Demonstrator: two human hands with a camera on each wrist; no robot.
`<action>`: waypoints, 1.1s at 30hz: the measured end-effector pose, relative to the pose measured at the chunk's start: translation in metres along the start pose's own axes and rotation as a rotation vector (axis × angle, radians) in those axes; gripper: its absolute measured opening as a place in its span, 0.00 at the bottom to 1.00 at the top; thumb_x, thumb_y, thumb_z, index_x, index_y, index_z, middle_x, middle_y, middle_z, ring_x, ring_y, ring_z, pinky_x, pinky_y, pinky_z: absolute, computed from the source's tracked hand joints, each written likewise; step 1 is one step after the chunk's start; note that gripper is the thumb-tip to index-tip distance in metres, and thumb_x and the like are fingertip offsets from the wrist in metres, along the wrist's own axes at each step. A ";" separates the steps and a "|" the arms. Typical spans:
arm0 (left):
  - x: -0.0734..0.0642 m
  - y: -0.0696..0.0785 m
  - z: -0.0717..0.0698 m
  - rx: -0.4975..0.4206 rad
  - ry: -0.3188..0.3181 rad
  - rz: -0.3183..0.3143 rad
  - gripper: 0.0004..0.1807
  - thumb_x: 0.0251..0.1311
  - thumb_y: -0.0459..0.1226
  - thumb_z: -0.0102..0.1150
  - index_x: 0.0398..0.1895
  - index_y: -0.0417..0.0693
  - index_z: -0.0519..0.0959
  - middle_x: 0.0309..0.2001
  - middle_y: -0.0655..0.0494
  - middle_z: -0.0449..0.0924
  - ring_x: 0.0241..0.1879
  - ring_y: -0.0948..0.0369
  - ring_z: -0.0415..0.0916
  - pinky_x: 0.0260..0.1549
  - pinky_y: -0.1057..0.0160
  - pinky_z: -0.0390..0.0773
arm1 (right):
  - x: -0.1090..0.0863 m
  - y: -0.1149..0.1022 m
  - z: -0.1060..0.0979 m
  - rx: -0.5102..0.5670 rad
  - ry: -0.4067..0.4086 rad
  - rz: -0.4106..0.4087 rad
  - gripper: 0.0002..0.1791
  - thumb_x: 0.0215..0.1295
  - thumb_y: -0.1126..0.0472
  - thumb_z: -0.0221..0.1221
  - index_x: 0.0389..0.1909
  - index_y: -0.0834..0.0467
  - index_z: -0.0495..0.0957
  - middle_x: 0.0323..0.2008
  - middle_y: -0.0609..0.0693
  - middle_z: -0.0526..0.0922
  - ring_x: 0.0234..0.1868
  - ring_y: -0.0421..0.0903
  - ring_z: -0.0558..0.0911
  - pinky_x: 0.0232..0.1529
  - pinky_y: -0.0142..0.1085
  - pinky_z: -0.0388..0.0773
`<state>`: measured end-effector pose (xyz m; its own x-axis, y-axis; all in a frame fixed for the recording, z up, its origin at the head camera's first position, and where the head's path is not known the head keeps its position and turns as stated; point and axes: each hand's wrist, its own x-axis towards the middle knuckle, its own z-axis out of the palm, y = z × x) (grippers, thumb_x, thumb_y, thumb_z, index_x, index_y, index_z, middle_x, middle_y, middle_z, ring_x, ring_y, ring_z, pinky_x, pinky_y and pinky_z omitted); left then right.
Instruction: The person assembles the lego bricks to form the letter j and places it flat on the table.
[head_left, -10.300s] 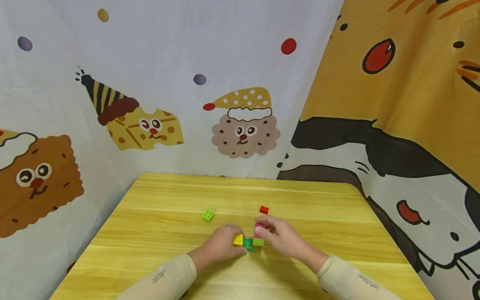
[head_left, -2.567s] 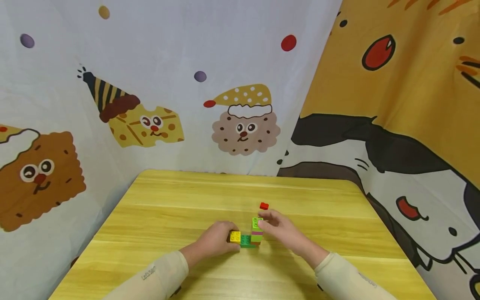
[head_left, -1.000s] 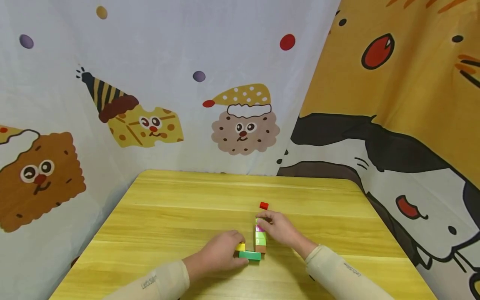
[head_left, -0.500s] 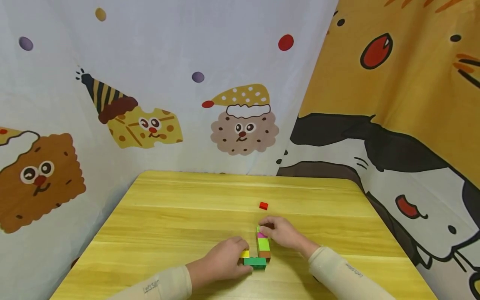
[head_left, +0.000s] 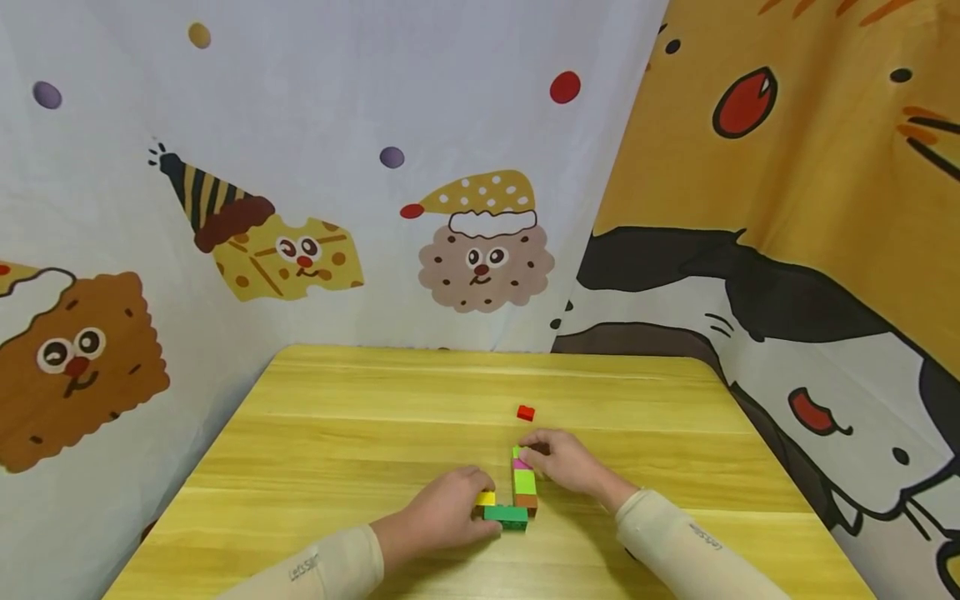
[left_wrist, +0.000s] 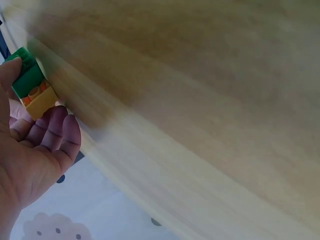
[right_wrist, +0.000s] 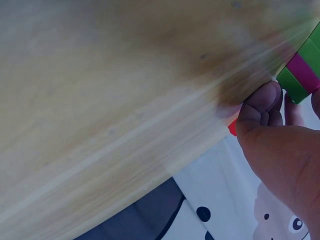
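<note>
A joined set of toy building bricks lies mid-table in the head view. Its front is a dark green brick (head_left: 506,519), with a yellow brick (head_left: 486,498) behind its left end. From its right end a column runs away from me: a brown brick (head_left: 527,502), a lime brick (head_left: 524,482), a pink brick (head_left: 521,464) and another lime brick (head_left: 516,452). My left hand (head_left: 446,512) grips the green and yellow end, its thumb on the green brick (left_wrist: 29,80). My right hand (head_left: 572,461) pinches the column's far end near the pink brick (right_wrist: 303,71).
Beyond the right hand, a loose red brick (head_left: 526,412) lies on the wooden table (head_left: 337,417). A printed cloth (head_left: 480,100) hangs behind the table's far edge.
The lime brick once loose at the left back now forms the column's far end. The upright column has tipped away from me. Lately both hands and the bricks have shifted only slightly.
</note>
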<state>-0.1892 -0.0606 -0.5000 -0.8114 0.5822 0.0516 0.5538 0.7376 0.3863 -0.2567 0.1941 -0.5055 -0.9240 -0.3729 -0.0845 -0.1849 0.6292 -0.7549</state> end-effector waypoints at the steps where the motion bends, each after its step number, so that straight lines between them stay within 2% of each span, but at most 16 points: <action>1: 0.000 0.000 0.000 -0.001 -0.001 -0.001 0.29 0.59 0.57 0.76 0.55 0.48 0.84 0.51 0.58 0.86 0.47 0.65 0.82 0.52 0.62 0.86 | 0.000 0.000 0.000 -0.001 0.001 -0.001 0.18 0.80 0.50 0.60 0.60 0.56 0.84 0.51 0.49 0.87 0.48 0.43 0.81 0.47 0.37 0.82; 8: -0.001 0.001 -0.001 -0.013 -0.010 -0.017 0.33 0.58 0.59 0.76 0.58 0.48 0.83 0.53 0.57 0.85 0.50 0.63 0.83 0.55 0.60 0.86 | 0.000 0.001 -0.002 0.017 0.003 0.002 0.19 0.80 0.50 0.61 0.60 0.58 0.83 0.51 0.49 0.87 0.48 0.44 0.82 0.47 0.37 0.82; 13: -0.004 -0.001 -0.002 -0.069 -0.026 -0.048 0.37 0.58 0.63 0.75 0.61 0.48 0.81 0.56 0.56 0.84 0.51 0.62 0.82 0.56 0.57 0.86 | 0.001 0.002 -0.010 0.023 0.054 0.022 0.20 0.79 0.51 0.62 0.61 0.60 0.83 0.52 0.50 0.88 0.51 0.45 0.84 0.49 0.40 0.84; 18: -0.009 -0.010 -0.007 -0.154 -0.006 -0.047 0.39 0.67 0.67 0.63 0.62 0.44 0.81 0.55 0.54 0.85 0.48 0.63 0.82 0.51 0.58 0.86 | 0.011 0.008 -0.023 0.012 0.156 0.089 0.18 0.79 0.53 0.62 0.60 0.60 0.83 0.51 0.52 0.89 0.47 0.46 0.86 0.46 0.42 0.85; 20: -0.011 -0.018 -0.009 -0.151 0.017 -0.048 0.38 0.72 0.66 0.57 0.62 0.42 0.81 0.55 0.53 0.85 0.49 0.60 0.83 0.50 0.56 0.86 | 0.015 0.011 -0.028 0.021 0.185 0.133 0.18 0.80 0.53 0.61 0.60 0.59 0.83 0.51 0.53 0.89 0.45 0.47 0.87 0.45 0.42 0.85; 22: -0.014 -0.029 -0.012 -0.129 0.047 -0.066 0.35 0.75 0.63 0.55 0.61 0.42 0.82 0.54 0.52 0.85 0.50 0.57 0.84 0.51 0.54 0.87 | 0.020 0.013 -0.033 0.042 0.195 0.180 0.19 0.81 0.52 0.59 0.62 0.59 0.82 0.52 0.54 0.88 0.45 0.48 0.87 0.46 0.43 0.85; 25: -0.018 -0.045 -0.016 -0.070 0.090 -0.121 0.30 0.74 0.59 0.61 0.59 0.43 0.83 0.54 0.51 0.85 0.53 0.53 0.84 0.56 0.49 0.85 | 0.026 0.017 -0.039 0.066 0.198 0.226 0.21 0.82 0.50 0.58 0.63 0.58 0.81 0.53 0.56 0.88 0.47 0.49 0.87 0.48 0.44 0.84; 28: -0.020 -0.058 -0.020 -0.026 0.118 -0.157 0.27 0.68 0.54 0.70 0.57 0.43 0.83 0.54 0.50 0.83 0.54 0.52 0.82 0.58 0.46 0.84 | 0.032 0.018 -0.044 0.064 0.187 0.239 0.23 0.82 0.49 0.57 0.65 0.59 0.80 0.56 0.58 0.87 0.48 0.51 0.88 0.49 0.46 0.85; 33: -0.020 -0.069 -0.026 0.016 0.123 -0.127 0.29 0.63 0.51 0.76 0.59 0.41 0.83 0.57 0.47 0.82 0.58 0.48 0.80 0.59 0.43 0.82 | 0.045 0.018 -0.045 0.028 0.180 0.231 0.24 0.81 0.47 0.58 0.65 0.59 0.80 0.56 0.58 0.87 0.45 0.50 0.88 0.46 0.42 0.83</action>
<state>-0.2162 -0.1317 -0.5040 -0.8913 0.4382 0.1162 0.4473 0.8084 0.3827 -0.3168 0.2195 -0.4933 -0.9856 -0.0933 -0.1409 0.0439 0.6635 -0.7469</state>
